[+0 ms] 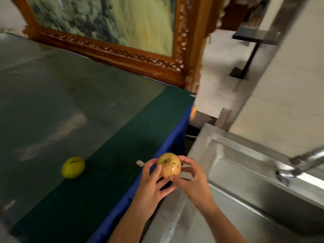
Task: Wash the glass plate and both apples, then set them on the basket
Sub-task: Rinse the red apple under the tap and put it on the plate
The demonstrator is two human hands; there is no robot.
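A yellow-brown apple (169,164) with dark spots is held between both hands over the gap between the table and the sink. My left hand (152,183) cups it from the left and below, and my right hand (192,178) grips it from the right. A second, greener apple (73,167) lies on the dark green tablecloth (105,137), well to the left of my hands. The steel sink (245,172) is at the lower right, with its tap (287,172) further right. I see neither a glass plate nor a basket.
A large picture in a carved wooden frame (122,55) leans at the back of the table. A blue cloth edge (177,137) hangs down the table's right side. A pale wall panel (280,85) rises behind the sink. The view is blurred.
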